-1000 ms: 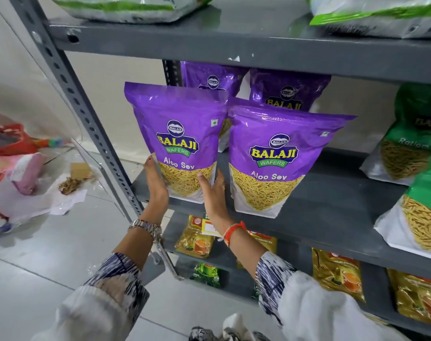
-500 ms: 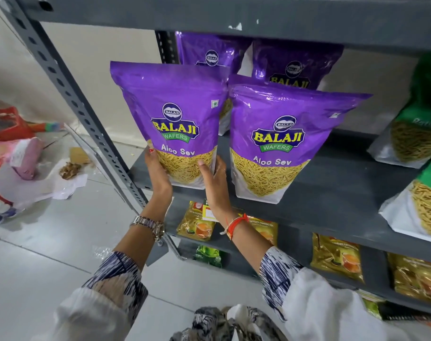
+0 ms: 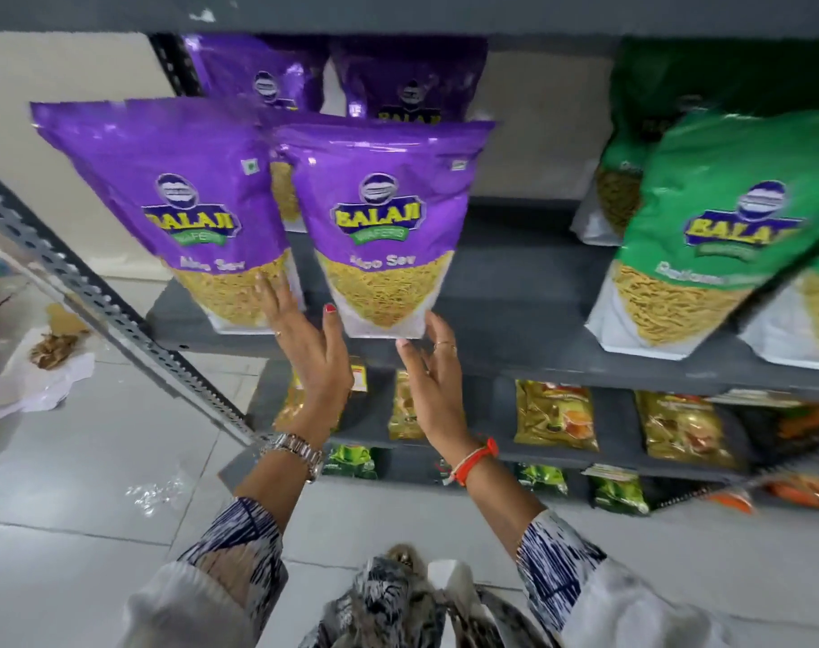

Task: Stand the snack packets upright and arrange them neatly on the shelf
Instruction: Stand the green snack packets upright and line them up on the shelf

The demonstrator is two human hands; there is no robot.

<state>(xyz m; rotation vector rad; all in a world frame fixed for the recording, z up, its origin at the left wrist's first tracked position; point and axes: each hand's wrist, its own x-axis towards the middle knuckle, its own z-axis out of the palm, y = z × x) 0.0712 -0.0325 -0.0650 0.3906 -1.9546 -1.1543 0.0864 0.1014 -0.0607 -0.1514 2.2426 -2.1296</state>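
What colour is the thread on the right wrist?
Orange-red with a white strand, in the head view.

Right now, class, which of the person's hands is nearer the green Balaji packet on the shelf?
Right. The right hand sits at the second purple packet's lower right corner, closer to the green packet; the left hand lies further left, between both purple packets.

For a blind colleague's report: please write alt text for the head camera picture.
Two open hands, the left hand and right hand, flank the base of an upright purple snack packet on a grey shelf. A second purple packet stands to its left; green packets lean at right.
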